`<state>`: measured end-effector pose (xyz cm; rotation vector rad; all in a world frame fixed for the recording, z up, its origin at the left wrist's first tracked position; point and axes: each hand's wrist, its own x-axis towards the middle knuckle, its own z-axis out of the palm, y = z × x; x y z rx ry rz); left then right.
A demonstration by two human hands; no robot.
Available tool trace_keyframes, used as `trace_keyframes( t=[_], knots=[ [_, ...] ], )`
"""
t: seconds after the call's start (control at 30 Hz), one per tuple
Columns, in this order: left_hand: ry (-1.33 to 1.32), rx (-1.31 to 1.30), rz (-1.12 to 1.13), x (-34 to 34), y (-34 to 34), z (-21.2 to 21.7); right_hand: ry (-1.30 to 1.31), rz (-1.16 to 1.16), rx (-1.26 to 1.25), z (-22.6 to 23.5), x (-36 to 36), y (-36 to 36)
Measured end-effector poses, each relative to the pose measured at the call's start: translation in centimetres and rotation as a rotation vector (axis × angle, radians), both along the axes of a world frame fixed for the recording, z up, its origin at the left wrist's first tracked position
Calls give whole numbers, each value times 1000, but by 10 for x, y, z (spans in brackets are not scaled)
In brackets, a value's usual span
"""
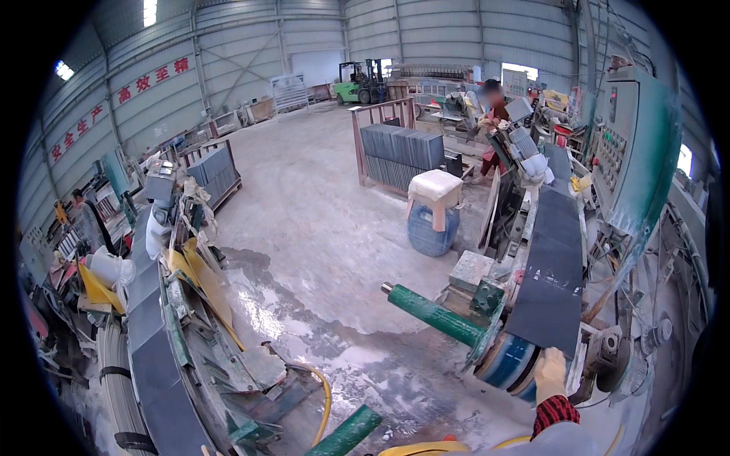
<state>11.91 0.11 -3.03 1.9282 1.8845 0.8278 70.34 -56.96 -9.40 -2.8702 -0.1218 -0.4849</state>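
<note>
My right hand (549, 374), in a cream work glove with a red-and-black checked cuff, is at the near end of a dark grey stone slab (549, 266). Its fingers close on the slab's near edge; their undersides are hidden. The slab lies flat along a conveyor, over a blue roller drum (506, 363) at the conveyor's end. A green cylinder (433, 313) with a bare metal shaft tip sticks out left of the drum. My left hand is out of the picture.
A second conveyor line with dark slabs (156, 334) runs along the left. A white-topped stool (435, 188) stands over a blue barrel (433, 230). Racked slabs (401, 148), a green forklift (361, 85), a co-worker (496, 125) and a control cabinet (622, 137) are beyond. A yellow hose (327, 399) crosses the wet floor.
</note>
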Motion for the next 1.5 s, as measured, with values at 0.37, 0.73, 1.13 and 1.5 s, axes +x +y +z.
trace_keyframes(
  t=[0.37, 0.73, 1.13, 1.5],
  knots=[
    [560, 509, -123, -80, 95, -82, 541, 793, -105, 4, -65, 300],
    [602, 469, -103, -62, 75, -61, 892, 1157, -469, -62, -161, 508],
    [720, 378, -100, -72, 73, -82, 889, 893, -362, -98, -72, 458],
    [441, 189, -310, -20, 116, -35, 1055, 882, -343, -130, -89, 439]
  ],
)
